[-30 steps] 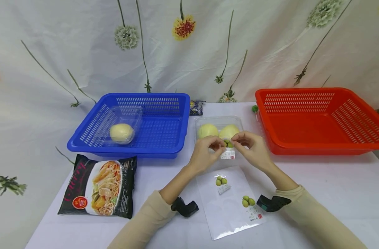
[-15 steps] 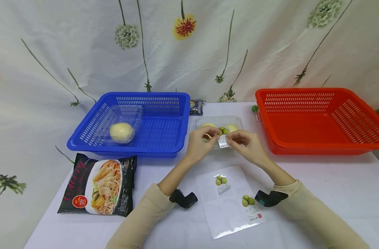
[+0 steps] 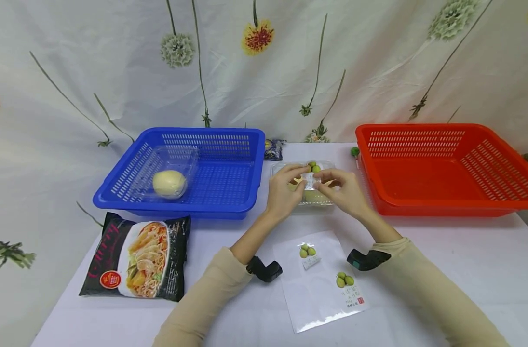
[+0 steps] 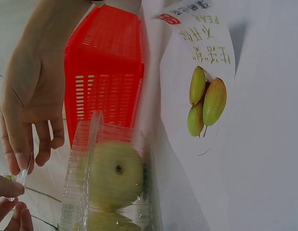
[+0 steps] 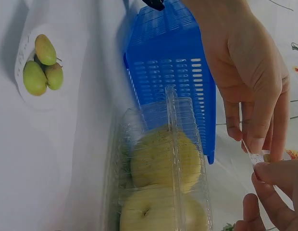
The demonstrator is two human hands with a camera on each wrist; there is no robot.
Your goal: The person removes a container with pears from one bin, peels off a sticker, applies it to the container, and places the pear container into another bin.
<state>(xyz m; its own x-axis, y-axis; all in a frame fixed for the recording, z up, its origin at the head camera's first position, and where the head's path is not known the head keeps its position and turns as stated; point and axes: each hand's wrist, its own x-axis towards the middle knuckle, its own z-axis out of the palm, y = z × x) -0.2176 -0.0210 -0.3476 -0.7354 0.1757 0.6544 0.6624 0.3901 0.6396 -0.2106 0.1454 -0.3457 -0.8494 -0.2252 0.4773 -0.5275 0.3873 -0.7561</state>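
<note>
My left hand (image 3: 285,193) and right hand (image 3: 345,193) pinch opposite sides of a small clear sticker (image 3: 310,181) between thumbs and fingertips. Printed on it are green fruits and a few lines of text. In the head view it overlaps a lidded clear plastic box (image 3: 318,198) with pale yellow pears inside. Both wrist views show the sticker held above the box's lid; the left wrist view catches its thin edge (image 4: 25,175). A pear (image 5: 163,161) shows through the box wall. Below the hands lies a sticker sheet (image 3: 311,299) with two fruit prints.
A blue basket (image 3: 229,209) at left contains another clear box (image 3: 170,185) with a pale round item. Before it lies a black noodle packet (image 3: 138,258). The red basket (image 3: 441,205) stands at right, a green-topped stick (image 3: 355,153) beside it. A dark small packet (image 3: 273,150) is behind.
Both hands have moved forward and up with the sticker, from the box's near edge to over its lid. The sticker's text part now overlaps the box.
</note>
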